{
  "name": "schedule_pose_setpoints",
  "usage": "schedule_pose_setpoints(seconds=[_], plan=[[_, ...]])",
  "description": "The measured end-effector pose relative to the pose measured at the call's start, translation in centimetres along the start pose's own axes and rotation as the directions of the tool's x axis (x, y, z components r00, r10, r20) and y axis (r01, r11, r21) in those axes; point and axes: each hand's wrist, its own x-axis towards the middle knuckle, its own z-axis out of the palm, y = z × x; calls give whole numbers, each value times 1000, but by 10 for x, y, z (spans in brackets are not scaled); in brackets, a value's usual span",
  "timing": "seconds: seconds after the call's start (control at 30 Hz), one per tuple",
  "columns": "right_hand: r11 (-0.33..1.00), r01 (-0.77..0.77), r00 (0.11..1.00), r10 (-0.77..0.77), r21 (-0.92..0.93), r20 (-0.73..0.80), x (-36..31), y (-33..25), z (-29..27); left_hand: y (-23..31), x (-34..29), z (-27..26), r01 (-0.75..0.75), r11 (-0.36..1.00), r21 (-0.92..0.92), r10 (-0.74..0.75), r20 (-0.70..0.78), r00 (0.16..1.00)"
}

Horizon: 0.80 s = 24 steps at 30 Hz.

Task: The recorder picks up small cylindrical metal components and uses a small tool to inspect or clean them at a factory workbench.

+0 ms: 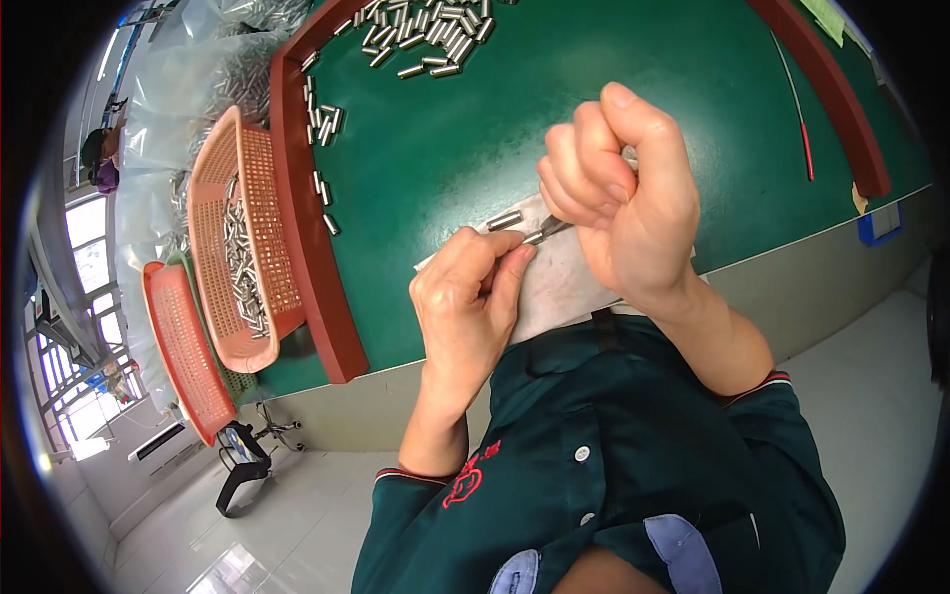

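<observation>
Between the thumb and forefinger of my left hand (465, 295) is a small shiny metal cylinder (534, 238). My right hand (628, 188) is closed in a fist around a tool, whose handle is mostly hidden in the palm. Its dark pointed tip (557, 226) reaches the end of the cylinder; the exact kind of tool cannot be made out. Just beyond my left fingers, a second metal cylinder (505, 220) lies on a pale cloth or paper sheet (554, 295). Both hands are over this sheet, at the near edge of the green tabletop (416, 148).
A pile of metal cylinders (426, 35) lies at the back, with several more along the left red-brown rail (312, 247). Beyond that rail, an orange basket (272, 223) holds many small metal pieces. A red-handled thin tool (807, 148) rests near the right rail (841, 99).
</observation>
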Motion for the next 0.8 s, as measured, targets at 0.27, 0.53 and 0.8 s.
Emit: schedule_pose_setpoints(seconds=[0.27, 0.53, 0.8], plan=[[1000, -22, 999, 22, 5, -27, -1, -1, 2, 1, 1, 0, 13, 999, -36, -13, -1, 1000], [1000, -8, 999, 6, -28, -44, -1, -2, 8, 0, 1, -1, 25, 999, -47, -24, 17, 1000], [996, -10, 998, 5, -91, -55, 0, 0, 11, -2, 2, 0, 48, 993, -107, -45, 27, 999]])
